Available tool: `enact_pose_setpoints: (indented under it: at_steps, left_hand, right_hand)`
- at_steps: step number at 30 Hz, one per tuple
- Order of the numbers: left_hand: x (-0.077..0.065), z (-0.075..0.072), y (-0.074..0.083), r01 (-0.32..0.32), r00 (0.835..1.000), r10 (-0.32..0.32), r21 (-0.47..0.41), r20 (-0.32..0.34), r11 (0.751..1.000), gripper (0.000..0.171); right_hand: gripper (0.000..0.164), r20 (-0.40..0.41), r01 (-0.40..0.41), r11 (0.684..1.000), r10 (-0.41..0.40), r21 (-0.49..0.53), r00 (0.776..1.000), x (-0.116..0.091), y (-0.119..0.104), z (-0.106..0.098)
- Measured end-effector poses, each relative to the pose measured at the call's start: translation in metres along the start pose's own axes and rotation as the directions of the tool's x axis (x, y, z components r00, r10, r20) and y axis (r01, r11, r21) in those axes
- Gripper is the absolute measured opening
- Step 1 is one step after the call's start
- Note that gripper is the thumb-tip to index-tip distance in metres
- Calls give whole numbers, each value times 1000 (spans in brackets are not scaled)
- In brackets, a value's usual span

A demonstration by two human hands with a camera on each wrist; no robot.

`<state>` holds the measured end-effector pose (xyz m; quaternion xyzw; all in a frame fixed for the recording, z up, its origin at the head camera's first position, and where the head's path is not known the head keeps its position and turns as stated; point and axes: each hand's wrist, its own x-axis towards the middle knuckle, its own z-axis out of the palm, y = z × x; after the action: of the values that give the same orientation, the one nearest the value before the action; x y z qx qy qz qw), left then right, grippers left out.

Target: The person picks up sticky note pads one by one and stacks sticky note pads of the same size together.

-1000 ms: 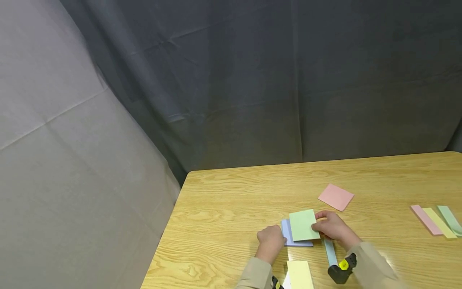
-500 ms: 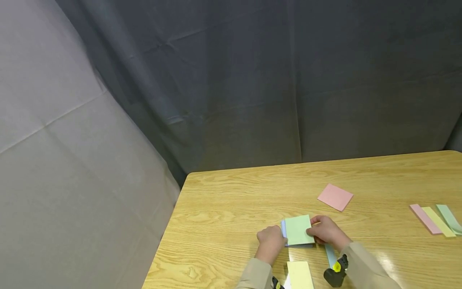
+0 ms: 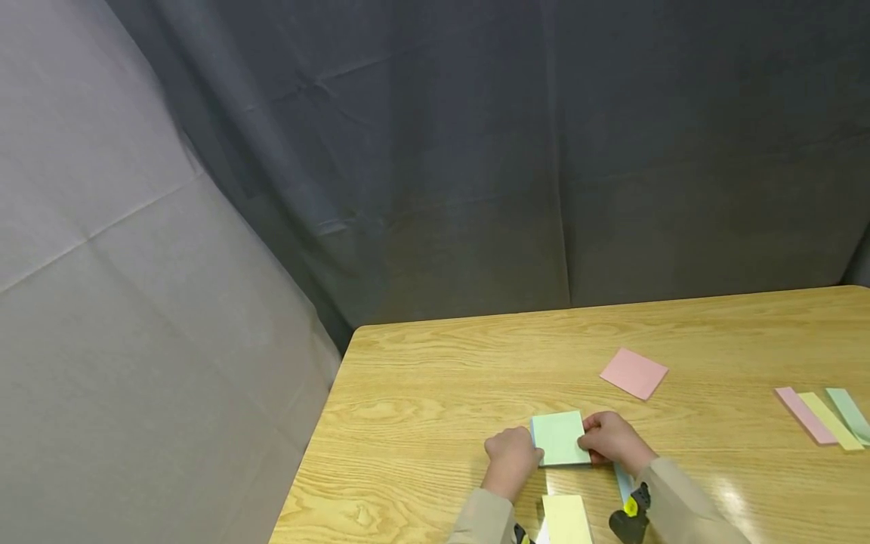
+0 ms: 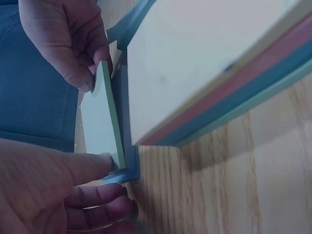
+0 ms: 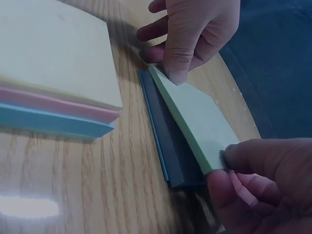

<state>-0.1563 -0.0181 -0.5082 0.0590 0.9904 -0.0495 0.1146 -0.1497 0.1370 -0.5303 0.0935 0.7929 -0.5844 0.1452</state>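
My right hand (image 3: 615,442) pinches the right edge of a square light green sticky note pad (image 3: 560,438), thumb on top and fingers beneath. Under it lies a blue sticky note pad (image 5: 178,151); in the right wrist view the green one is tilted, its right side raised off the blue. At the left edge, my left hand (image 3: 510,453) holds the green pad's near corner, its thumb (image 4: 100,165) on top and the other fingers curled low beside the blue pad. What those lower fingers touch is partly hidden.
Nearer the body stands a stack of pads with a pale yellow top (image 3: 567,520). A light blue strip (image 3: 623,483) lies under the right wrist. Farther back is a pink pad (image 3: 634,374). Pink (image 3: 806,415), yellow (image 3: 831,421) and green (image 3: 849,414) strips lie far right.
My right hand has moved left and slightly toward the body with the green pad, which now covers nearly all of the blue one. The left hand has stayed at the left edge.
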Motion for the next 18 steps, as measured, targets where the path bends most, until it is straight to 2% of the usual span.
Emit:
enact_pose_setpoints:
  at_steps: [5, 11, 18]
  left_hand:
    - [-1, -1, 1, -2, 1000, 2, 0, -1, 1000, 45]
    - [0, 0, 1, 3, 1000, -2, -15, 15, 1000, 43]
    - [1, 2, 0, 19, 1000, -19, -20, 18, 1000, 44]
  right_hand:
    - [26, -25, -11, 998, 9, -70, 1000, 1, -1, 0]
    - [25, -74, -3, 970, -16, -243, 997, 1, -1, -1]
    - [31, -93, 38, 973, -61, -229, 994, -3, -7, -9]
